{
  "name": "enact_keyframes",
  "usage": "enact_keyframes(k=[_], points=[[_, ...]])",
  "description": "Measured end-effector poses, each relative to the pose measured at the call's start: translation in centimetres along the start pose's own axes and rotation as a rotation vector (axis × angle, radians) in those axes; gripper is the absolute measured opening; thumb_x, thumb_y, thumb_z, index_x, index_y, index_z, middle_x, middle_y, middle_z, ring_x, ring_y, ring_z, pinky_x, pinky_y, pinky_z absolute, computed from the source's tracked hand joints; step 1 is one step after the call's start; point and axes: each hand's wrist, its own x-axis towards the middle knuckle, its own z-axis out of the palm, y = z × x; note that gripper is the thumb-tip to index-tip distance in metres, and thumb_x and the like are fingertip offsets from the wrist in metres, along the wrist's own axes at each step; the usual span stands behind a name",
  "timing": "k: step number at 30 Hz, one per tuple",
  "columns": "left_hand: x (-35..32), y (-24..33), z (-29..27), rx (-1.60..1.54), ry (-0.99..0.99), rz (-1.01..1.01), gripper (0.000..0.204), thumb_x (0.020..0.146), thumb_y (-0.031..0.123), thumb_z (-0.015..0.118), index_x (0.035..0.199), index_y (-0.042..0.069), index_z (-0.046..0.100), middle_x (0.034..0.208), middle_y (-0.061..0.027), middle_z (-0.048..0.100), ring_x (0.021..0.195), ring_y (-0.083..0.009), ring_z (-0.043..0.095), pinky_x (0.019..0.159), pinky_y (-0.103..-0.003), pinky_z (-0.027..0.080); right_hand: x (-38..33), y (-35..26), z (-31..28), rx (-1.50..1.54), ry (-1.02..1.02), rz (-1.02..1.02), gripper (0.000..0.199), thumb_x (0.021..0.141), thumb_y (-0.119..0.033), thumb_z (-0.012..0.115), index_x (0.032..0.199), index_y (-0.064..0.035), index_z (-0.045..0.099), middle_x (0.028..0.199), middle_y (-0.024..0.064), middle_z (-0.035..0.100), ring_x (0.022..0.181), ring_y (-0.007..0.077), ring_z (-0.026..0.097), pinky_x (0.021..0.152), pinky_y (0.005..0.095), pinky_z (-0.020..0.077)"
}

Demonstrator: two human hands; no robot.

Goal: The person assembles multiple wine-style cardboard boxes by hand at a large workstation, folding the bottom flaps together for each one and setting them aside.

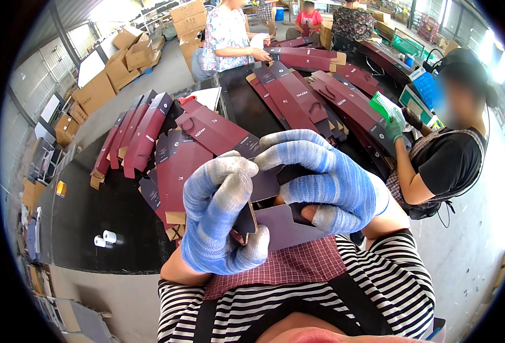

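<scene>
Close to my chest I hold the end of a dark maroon cardboard box, its flaps standing apart. My left hand, in a blue and white knitted glove, is closed on a flap at the box's left side. My right hand, gloved the same way, curls over the right side, thumb below and fingers above. The thumb and a fingertip of this glove look bare or dark. Both hands hide much of the box. Just beyond my left hand, a maroon box with a cord handle lies across other flat boxes.
Several maroon boxes lie on the black table at left, and more at the far middle. Two small white rolls sit near the front left. A co-worker stands at right holding a green-white sheet; another person stands far off.
</scene>
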Motion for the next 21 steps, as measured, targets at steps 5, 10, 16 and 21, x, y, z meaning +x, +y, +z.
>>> enact_keyframes(k=[5, 10, 16, 21], points=[[0.4, -0.4, 0.8, -0.283, 0.163, 0.025, 0.048, 0.084, 0.022, 0.079, 0.126, 0.008, 0.062, 0.134, -0.0253, 0.059, 0.114, -0.0405, 0.063, 0.101, -0.051, 0.049, -0.5, 0.5, -0.2, 0.021, 0.017, -0.028, 0.031, 0.093, -0.024, 0.062, 0.109, 0.0017, 0.069, 0.139, 0.0284, 0.053, 0.131, 0.0496, 0.051, 0.11, 0.0583, 0.0401], [0.9, -0.9, -0.4, -0.093, 0.039, 0.044, 0.049, 0.084, 0.024, 0.078, 0.127, 0.005, 0.064, 0.133, -0.0257, 0.06, 0.114, -0.0409, 0.064, 0.1, -0.049, 0.05, -2.2, -0.6, 0.5, 0.167, 0.272, 0.144, 0.079, 0.082, -0.053, 0.082, 0.134, 0.0037, 0.064, 0.153, 0.0318, 0.044, 0.141, 0.046, 0.047, 0.114, 0.0515, 0.0377], [2.4, -1.4, -1.0, -0.027, -0.012, 0.128, 0.042, 0.078, 0.024, 0.076, 0.114, 0.003, 0.072, 0.127, -0.02, 0.065, 0.108, -0.0399, 0.065, 0.094, -0.049, 0.052, -4.9, -0.6, 3.5, 0.298, 0.299, 0.437, 0.139, 0.061, -0.05, 0.1, 0.164, 0.0014, 0.021, 0.164, 0.0266, 0.03, 0.149, 0.0376, 0.038, 0.121, 0.0461, 0.0303], [3.4, -1.5, -1.8, 0.042, -0.163, 0.215, 0.04, 0.082, 0.033, 0.071, 0.108, 0.002, 0.073, 0.113, -0.0168, 0.071, 0.102, -0.0393, 0.067, 0.092, -0.049, 0.053, -5.1, -0.5, 4.5, 0.434, 0.376, 0.432, 0.134, 0.063, -0.047, 0.099, 0.162, 0.0031, 0.024, 0.156, 0.0223, 0.04, 0.144, 0.0347, 0.044, 0.117, 0.0425, 0.036]])
